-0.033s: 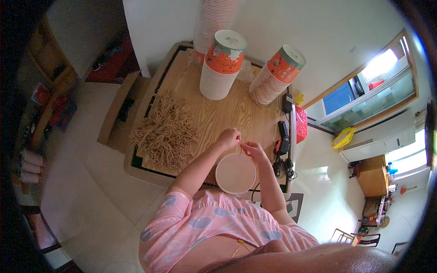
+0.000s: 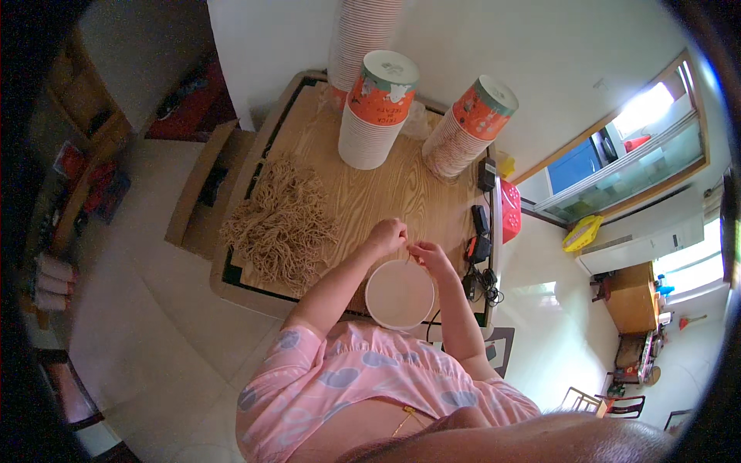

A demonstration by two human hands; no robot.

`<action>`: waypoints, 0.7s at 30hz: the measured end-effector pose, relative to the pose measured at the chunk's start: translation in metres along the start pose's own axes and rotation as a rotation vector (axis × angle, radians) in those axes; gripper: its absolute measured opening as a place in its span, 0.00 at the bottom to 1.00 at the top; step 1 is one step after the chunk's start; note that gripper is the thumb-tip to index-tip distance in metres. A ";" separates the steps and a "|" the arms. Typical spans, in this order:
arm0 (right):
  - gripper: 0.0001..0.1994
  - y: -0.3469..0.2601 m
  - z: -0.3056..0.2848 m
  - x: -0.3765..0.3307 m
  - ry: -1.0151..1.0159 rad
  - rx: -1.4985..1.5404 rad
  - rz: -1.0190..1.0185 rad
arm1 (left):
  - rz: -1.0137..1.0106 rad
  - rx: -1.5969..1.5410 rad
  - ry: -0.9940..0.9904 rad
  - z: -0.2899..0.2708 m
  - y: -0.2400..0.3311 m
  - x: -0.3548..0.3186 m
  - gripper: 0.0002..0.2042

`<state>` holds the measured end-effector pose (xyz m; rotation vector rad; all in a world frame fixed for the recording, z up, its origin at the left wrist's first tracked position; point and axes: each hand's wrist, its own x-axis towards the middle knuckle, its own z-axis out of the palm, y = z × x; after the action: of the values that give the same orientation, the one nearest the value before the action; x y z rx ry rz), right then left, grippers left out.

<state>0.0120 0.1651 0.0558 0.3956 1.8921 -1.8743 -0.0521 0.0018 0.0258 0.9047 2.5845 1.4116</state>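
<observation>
A white round paper bucket [image 2: 400, 295] stands open-side up against my body at the table's near edge. Just beyond its rim my left hand [image 2: 388, 234] is closed in a pinch. My right hand [image 2: 427, 255] pinches close beside it, above the bucket's far rim. A thin bit of tan cord [image 2: 408, 258] shows at the fingers by the rim; most of it is hidden by the hands. To the left of my left forearm lies a loose heap of tan cords [image 2: 279, 224].
Toward the back of the wood-grain table [image 2: 370, 197] stand an upside-down stack of paper buckets [image 2: 370, 139], a taller stack [image 2: 363, 31] behind it and another leaning stack [image 2: 459, 139]. Black adapters [image 2: 480, 220] and tangled cables [image 2: 485, 285] line the right edge. An open cardboard box [image 2: 202, 189] sits left.
</observation>
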 end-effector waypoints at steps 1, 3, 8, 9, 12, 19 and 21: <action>0.07 0.007 -0.006 0.003 -0.018 -0.102 -0.010 | 0.010 0.012 0.046 0.005 -0.005 -0.002 0.03; 0.07 0.013 -0.008 0.002 -0.030 -0.121 0.005 | -0.066 -0.003 0.120 0.008 -0.013 -0.006 0.03; 0.07 0.013 -0.002 -0.017 0.028 0.044 0.109 | -0.246 0.042 0.261 -0.012 -0.018 -0.020 0.03; 0.07 0.014 -0.005 -0.016 -0.005 0.005 0.117 | -0.319 0.080 0.120 -0.012 -0.024 -0.022 0.03; 0.08 0.021 -0.003 -0.010 -0.061 -0.041 0.119 | -0.209 -0.012 0.025 0.002 -0.043 -0.026 0.04; 0.08 0.007 0.007 -0.028 -0.059 -0.080 0.064 | -0.171 -0.406 -0.383 0.018 -0.019 -0.026 0.03; 0.08 0.007 0.013 -0.037 -0.024 -0.165 -0.092 | -0.196 -0.416 -0.354 0.022 -0.027 -0.029 0.03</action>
<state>0.0486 0.1568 0.0687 0.2350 2.0614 -1.7546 -0.0335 -0.0077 -0.0150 0.7346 1.9641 1.4922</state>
